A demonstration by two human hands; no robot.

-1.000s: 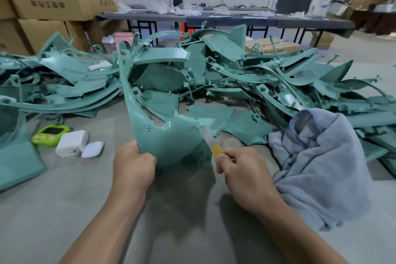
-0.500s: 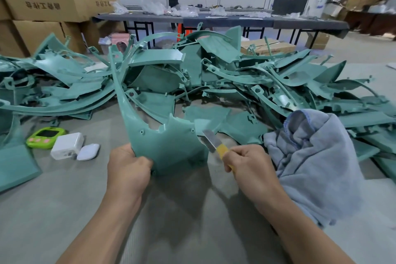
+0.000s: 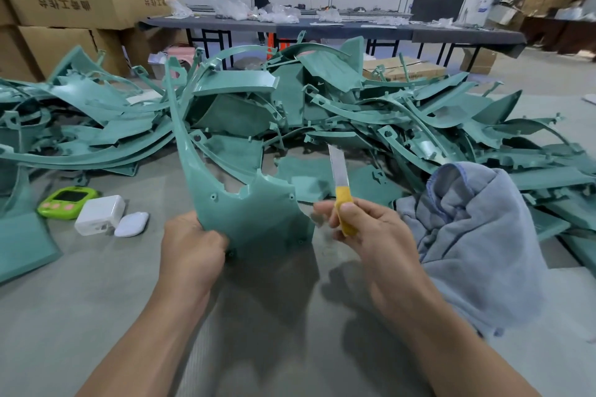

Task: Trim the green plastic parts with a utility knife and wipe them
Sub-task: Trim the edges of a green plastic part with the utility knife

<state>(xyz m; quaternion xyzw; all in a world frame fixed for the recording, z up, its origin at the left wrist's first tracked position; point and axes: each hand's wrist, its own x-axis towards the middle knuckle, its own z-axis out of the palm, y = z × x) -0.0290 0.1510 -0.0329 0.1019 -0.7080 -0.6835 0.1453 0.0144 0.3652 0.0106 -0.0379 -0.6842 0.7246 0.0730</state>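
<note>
Left hand [image 3: 193,255] grips part [image 3: 254,219] at lower left corner, upright, long arm rising away. Right hand [image 3: 364,229] clenches knife [image 3: 341,184], blade up, just right of part's right edge, apart. Cloth [image 3: 477,235] further right.

1. On my feed, two bare forearms come up from the bottom edge; no sleeve, cuff or glove covers either of them.
2. The left hand [image 3: 193,246] wears no ring, watch or band that I can see.
3. The right hand [image 3: 371,232] is likewise bare, with short plain nails on its fingers [image 3: 346,208].
4. Both wrists are uncovered, unmarked.
</note>
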